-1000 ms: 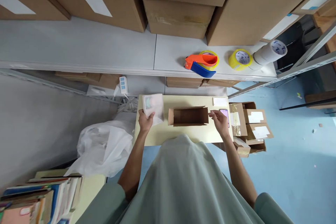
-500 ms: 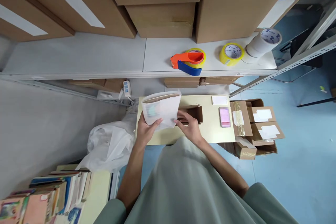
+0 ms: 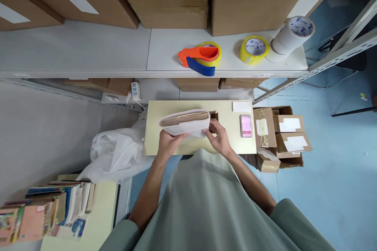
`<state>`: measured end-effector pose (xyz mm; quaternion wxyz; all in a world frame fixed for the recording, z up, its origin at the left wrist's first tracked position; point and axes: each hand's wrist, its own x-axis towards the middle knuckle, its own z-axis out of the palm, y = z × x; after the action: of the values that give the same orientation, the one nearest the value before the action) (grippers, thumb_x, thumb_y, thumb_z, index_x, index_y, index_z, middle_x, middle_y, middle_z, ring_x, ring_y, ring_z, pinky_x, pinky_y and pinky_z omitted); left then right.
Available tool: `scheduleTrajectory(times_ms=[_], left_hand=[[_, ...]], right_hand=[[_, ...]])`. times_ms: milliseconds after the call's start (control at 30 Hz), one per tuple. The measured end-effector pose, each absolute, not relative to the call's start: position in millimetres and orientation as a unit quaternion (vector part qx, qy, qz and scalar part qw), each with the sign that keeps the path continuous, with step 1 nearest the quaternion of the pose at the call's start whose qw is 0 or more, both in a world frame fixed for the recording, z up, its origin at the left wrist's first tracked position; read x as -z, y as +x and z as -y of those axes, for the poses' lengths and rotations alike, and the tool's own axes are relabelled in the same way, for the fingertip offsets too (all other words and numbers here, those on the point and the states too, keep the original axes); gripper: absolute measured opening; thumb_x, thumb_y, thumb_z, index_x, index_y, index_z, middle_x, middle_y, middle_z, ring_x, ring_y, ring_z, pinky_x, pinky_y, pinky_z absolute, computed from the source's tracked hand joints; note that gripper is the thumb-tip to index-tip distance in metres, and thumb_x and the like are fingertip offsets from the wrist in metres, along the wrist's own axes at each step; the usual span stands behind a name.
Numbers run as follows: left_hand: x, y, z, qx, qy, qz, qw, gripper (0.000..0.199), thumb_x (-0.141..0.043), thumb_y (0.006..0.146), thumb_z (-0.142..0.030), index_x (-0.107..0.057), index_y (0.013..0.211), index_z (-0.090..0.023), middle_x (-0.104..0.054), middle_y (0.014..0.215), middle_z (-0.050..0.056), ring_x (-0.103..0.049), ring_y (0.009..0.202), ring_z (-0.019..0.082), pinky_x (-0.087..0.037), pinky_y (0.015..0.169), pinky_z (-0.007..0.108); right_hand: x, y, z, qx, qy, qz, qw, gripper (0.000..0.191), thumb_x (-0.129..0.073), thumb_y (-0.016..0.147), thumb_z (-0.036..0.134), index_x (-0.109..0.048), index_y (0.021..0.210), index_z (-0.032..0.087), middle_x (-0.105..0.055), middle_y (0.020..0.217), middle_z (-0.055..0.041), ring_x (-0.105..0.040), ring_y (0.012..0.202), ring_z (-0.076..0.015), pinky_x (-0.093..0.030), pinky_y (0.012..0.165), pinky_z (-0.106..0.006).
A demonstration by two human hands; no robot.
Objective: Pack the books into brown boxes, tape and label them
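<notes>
Between both hands is a book wrapped in white padded sheet [image 3: 188,128], its brownish page edge turned up towards me. My left hand [image 3: 168,144] grips its left lower side, thumb across the front. On the right end, my right hand [image 3: 219,139] is closed on the wrap with thumb and fingers. Behind the book, mostly hidden, an open cardboard box [image 3: 215,115] sits on the pale yellow table [image 3: 235,147]. A white card [image 3: 241,106] and a phone with a pink, blurred screen [image 3: 246,126] lie at the table's right side.
The shelf above holds an orange and blue tape dispenser [image 3: 198,60], a yellow tape roll [image 3: 254,50], stacked white rolls [image 3: 291,36] and large cartons [image 3: 165,4]. Small boxes [image 3: 291,124] stand right of the table. A white plastic bag [image 3: 114,153] and books [image 3: 63,208] are at left.
The wrapped book has been tilted and lowered, so its page edge now faces up and its front shows less. Both hands keep hold of it. The camera view has shifted slightly.
</notes>
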<state>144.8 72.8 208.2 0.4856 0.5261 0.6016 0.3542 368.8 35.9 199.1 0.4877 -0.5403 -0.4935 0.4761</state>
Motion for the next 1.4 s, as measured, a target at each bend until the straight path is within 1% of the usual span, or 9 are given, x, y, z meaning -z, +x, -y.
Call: scheduleTrajectory(times_ms=[100, 167, 267, 367, 533, 700, 933, 1167, 1400], left_hand=[[-191.1, 157.7, -80.0, -0.365, 0.553, -0.594, 0.457, 0.066, -0.089, 0.085, -0.060, -0.070, 0.134, -0.020, -0.082, 0.132, 0.014, -0.078, 0.126, 0.036, -0.066, 0.109, 0.050], [-176.5, 161.2, -85.7, -0.353, 0.594, -0.589, 0.418, 0.070, -0.086, 0.092, -0.054, -0.060, 0.149, -0.022, -0.078, 0.143, 0.015, -0.074, 0.137, 0.033, -0.061, 0.117, 0.049], [-152.5, 155.2, -89.4, -0.282, 0.678, -0.584, 0.346, 0.072, -0.088, 0.094, -0.036, -0.052, 0.155, -0.023, -0.077, 0.144, 0.014, -0.068, 0.145, 0.034, -0.045, 0.133, 0.058], [-129.1, 140.5, -84.0, -0.215, 0.720, -0.590, 0.296, 0.070, -0.088, 0.092, -0.024, -0.053, 0.153, -0.021, -0.077, 0.144, 0.015, -0.065, 0.147, 0.038, -0.031, 0.139, 0.068], [-102.0, 119.2, -69.1, -0.218, 0.708, -0.589, 0.322, 0.104, -0.090, 0.090, -0.028, -0.030, 0.174, -0.019, -0.064, 0.160, 0.023, -0.058, 0.154, 0.039, -0.045, 0.132, 0.060], [-87.9, 111.3, -67.9, -0.227, 0.699, -0.586, 0.343, 0.131, -0.096, 0.087, -0.039, -0.009, 0.182, -0.017, -0.048, 0.174, 0.029, -0.047, 0.163, 0.045, -0.042, 0.133, 0.061], [-75.1, 109.2, -70.5, -0.216, 0.725, -0.556, 0.345, 0.132, -0.098, 0.084, -0.040, -0.012, 0.181, -0.015, -0.032, 0.182, 0.032, -0.036, 0.170, 0.048, -0.035, 0.138, 0.063], [-71.2, 105.4, -70.5, -0.238, 0.722, -0.539, 0.363, 0.115, -0.094, 0.088, -0.041, -0.027, 0.177, -0.016, -0.042, 0.178, 0.030, -0.038, 0.170, 0.045, -0.035, 0.138, 0.064], [-68.5, 107.2, -71.9, -0.246, 0.729, -0.523, 0.367, 0.102, -0.087, 0.095, -0.048, -0.032, 0.175, -0.013, -0.042, 0.177, 0.031, -0.039, 0.169, 0.045, -0.034, 0.138, 0.062]], right_hand=[[-204.7, 384.5, -42.8, -0.432, -0.550, 0.525, 0.485, 0.041, -0.062, 0.109, 0.063, -0.070, 0.123, 0.026, -0.073, 0.116, -0.0079, -0.076, 0.102, -0.0236, -0.068, 0.092, -0.037], [-208.0, 397.8, -51.7, -0.393, -0.567, 0.553, 0.467, 0.042, -0.058, 0.111, 0.064, -0.069, 0.123, 0.026, -0.073, 0.116, -0.0083, -0.075, 0.102, -0.0236, -0.068, 0.091, -0.037], [-213.3, 418.4, -66.9, -0.336, -0.585, 0.618, 0.405, 0.040, -0.053, 0.114, 0.060, -0.069, 0.122, 0.024, -0.074, 0.117, -0.0092, -0.074, 0.104, -0.0246, -0.065, 0.094, -0.037], [-221.4, 430.8, -77.8, -0.283, -0.598, 0.687, 0.299, 0.034, -0.051, 0.115, 0.048, -0.071, 0.126, 0.023, -0.075, 0.124, -0.0102, -0.074, 0.104, -0.0261, -0.062, 0.090, -0.036], [-235.1, 424.8, -84.6, -0.231, -0.604, 0.756, 0.102, 0.034, -0.047, 0.113, 0.029, -0.069, 0.139, 0.021, -0.074, 0.136, -0.0116, -0.075, 0.100, -0.0289, -0.055, 0.078, -0.033], [-237.4, 406.3, -90.7, -0.208, -0.592, 0.777, -0.053, 0.037, -0.046, 0.115, 0.025, -0.065, 0.146, 0.021, -0.071, 0.146, -0.0129, -0.077, 0.105, -0.0292, -0.054, 0.081, -0.035], [-214.1, 374.6, -99.7, -0.179, -0.568, 0.786, -0.168, 0.034, -0.049, 0.113, 0.018, -0.066, 0.142, 0.017, -0.072, 0.149, -0.0177, -0.079, 0.112, -0.0330, -0.055, 0.084, -0.038], [-166.1, 346.3, -109.0, -0.201, -0.548, 0.787, -0.202, 0.043, -0.046, 0.108, 0.009, -0.067, 0.146, 0.013, -0.070, 0.152, -0.0231, -0.079, 0.114, -0.0344, -0.056, 0.092, -0.042], [-146.8, 331.9, -109.3, -0.241, -0.570, 0.760, -0.198, 0.047, -0.055, 0.103, 0.006, -0.065, 0.149, 0.011, -0.070, 0.153, -0.0232, -0.078, 0.119, -0.0331, -0.055, 0.097, -0.039]])
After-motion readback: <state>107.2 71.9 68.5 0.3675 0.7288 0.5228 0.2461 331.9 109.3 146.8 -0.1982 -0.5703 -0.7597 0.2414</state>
